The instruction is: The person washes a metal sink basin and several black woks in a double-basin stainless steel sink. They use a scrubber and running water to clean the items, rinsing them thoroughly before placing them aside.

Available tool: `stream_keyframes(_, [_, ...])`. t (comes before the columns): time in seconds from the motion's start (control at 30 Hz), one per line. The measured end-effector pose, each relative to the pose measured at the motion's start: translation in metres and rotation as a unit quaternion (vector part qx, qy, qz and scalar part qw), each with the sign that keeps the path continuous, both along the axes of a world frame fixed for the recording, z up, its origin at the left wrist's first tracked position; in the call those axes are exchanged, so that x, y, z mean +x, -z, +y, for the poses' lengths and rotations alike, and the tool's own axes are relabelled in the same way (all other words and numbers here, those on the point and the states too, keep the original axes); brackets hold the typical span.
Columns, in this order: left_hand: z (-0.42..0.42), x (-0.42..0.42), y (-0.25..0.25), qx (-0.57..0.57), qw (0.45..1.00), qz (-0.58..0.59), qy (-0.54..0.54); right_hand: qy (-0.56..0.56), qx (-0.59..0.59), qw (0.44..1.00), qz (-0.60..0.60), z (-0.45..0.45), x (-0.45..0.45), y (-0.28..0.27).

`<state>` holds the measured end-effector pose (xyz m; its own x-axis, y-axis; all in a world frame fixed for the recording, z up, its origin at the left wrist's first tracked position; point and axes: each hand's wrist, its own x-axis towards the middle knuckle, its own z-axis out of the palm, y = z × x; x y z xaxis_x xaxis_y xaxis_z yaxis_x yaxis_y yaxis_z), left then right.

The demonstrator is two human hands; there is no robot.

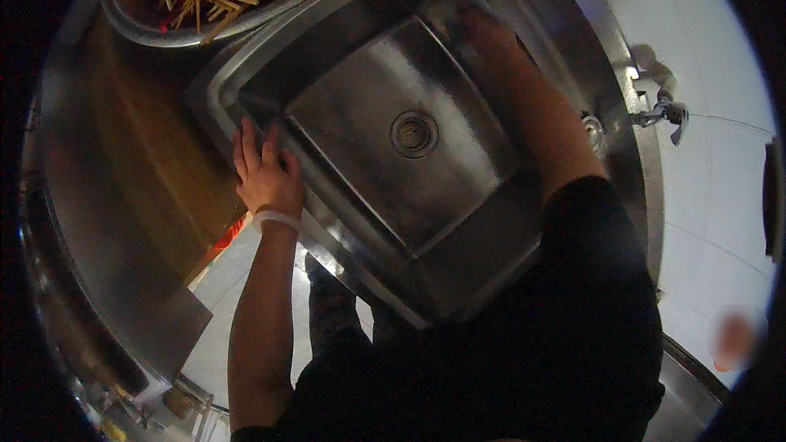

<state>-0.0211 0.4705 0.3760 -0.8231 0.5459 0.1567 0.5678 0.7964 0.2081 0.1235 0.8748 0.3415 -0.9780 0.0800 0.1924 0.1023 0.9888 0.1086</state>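
A stainless steel sink [362, 98] lies in front of me, with a round drain strainer [414, 134] in its floor. My left hand [267, 175] rests on the sink's left rim, fingers spread and holding nothing visible; a pale band [276, 218] circles its wrist. Across the basin reaches my right arm. My right hand [476, 21] is at the far right inner wall, dark and blurred, so its fingers and anything in them cannot be made out.
A large metal basin [116, 12] of brown stick-like pieces and red bits stands beyond the sink's left corner. On the right, a tap [666, 113] projects near the white tiled wall [712, 178]. A brown board-like surface [159, 159] and a metal counter [123, 294] lie left.
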Motion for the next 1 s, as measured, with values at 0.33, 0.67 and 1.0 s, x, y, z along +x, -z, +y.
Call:
stream_keyframes(0.33, [0.003,0.0,0.002,0.015,0.999,-0.034,0.0,0.276,-0.11,0.922,-0.25,-0.051,0.132,0.04])
stream_keyframes(0.67, [0.005,0.001,-0.007,0.019,0.999,-0.02,0.021,0.502,-0.172,0.842,-0.101,-0.106,0.038,0.202])
stream_keyframes(1.0, [0.004,-0.003,-0.005,-0.004,0.998,0.02,0.066,0.148,-0.443,0.881,0.08,-0.256,-0.079,0.118])
